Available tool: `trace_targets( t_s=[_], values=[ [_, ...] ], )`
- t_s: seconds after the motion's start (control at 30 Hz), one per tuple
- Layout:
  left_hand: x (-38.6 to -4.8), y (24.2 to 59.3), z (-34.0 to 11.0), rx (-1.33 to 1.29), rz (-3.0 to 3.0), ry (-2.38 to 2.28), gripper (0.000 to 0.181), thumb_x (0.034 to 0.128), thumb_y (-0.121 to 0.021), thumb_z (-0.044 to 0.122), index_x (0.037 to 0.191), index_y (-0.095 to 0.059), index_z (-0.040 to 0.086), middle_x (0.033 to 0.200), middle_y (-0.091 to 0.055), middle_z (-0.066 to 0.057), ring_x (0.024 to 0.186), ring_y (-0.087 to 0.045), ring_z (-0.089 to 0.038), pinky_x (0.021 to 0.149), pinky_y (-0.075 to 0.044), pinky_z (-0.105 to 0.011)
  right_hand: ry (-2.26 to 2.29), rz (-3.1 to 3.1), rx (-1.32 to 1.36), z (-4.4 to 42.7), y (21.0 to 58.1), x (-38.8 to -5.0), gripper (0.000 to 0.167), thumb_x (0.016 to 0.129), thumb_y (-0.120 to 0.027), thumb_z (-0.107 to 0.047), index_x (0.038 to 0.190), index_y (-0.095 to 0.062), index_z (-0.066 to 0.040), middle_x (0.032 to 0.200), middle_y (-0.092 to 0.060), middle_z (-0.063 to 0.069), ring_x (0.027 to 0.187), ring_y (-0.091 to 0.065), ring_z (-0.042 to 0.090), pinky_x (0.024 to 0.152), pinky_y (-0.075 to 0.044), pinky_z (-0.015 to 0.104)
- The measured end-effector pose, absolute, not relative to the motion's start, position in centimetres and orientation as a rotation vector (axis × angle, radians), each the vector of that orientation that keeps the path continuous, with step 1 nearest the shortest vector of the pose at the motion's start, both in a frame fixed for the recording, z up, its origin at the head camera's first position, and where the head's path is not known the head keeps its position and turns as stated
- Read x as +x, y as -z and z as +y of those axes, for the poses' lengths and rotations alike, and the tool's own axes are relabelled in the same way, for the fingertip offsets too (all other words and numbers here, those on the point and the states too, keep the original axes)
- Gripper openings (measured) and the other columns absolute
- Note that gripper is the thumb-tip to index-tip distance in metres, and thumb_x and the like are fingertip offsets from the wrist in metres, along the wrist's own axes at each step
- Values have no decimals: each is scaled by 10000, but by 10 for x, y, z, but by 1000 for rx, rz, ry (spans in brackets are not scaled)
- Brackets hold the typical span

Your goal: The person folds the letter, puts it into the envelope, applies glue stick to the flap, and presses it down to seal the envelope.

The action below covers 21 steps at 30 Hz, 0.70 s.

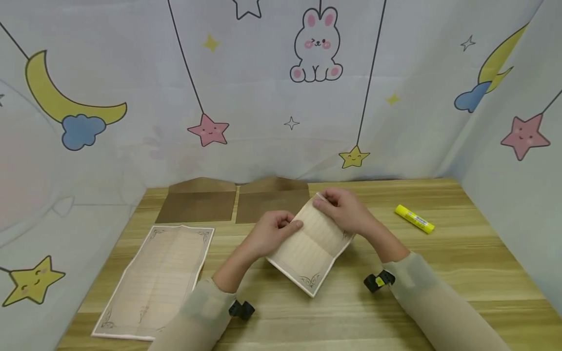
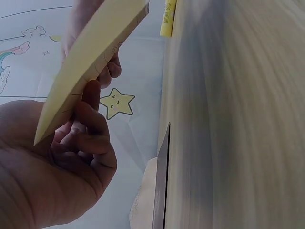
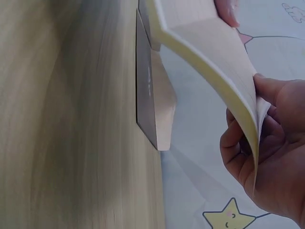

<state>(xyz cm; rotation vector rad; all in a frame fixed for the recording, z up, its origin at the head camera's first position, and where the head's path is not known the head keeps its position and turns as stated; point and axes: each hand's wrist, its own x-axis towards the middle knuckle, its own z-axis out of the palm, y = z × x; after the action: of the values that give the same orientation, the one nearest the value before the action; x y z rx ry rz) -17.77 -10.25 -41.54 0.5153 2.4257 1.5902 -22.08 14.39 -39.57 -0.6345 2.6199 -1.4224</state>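
Two sheets (image 1: 311, 248) (image 1: 158, 278), one in two hands (image 1: 273, 234) (image 1: 347, 209); two envelopes (image 1: 202, 207) (image 1: 268, 202)

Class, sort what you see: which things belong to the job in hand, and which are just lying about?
Part of the job, judging by touch:
creased paper, pinched by left hand and right hand

Lying about untouched, though perhaps related:
second paper
left brown envelope
right brown envelope
yellow tube, perhaps glue

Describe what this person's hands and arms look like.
The left hand and right hand wear no gloves. Long, pale beige sleeves have greyish bands near their ends. A small black device sits by each wrist; the right one bears a yellow patch.
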Motion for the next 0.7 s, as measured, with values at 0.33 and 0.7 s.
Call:
trace_targets(
  t_s=[0.33, 0.7],
  values=[
    [-185, 423, -102, 183, 2276, -1893, 245, 1063, -685, 229, 949, -676, 13, 716, -669, -34, 606, -622, -148, 546, -511, -274, 1526, 2667, -360, 156, 403, -231, 534, 1042, -705, -390, 1405, -568, -23, 1244, -613, 151, 1117, -589, 315, 904, -537, 441],
    [-197, 425, -105, 5, 2105, -2112, 218, 1085, -648, 211, 1052, -663, -3, 725, -644, -22, 604, -538, -122, 549, -376, -261, 1715, 2368, -207, 164, 413, -220, 528, 1061, -683, -321, 1451, -554, 10, 1166, -712, 165, 907, -689, 265, 740, -568, 376]
  ],
)
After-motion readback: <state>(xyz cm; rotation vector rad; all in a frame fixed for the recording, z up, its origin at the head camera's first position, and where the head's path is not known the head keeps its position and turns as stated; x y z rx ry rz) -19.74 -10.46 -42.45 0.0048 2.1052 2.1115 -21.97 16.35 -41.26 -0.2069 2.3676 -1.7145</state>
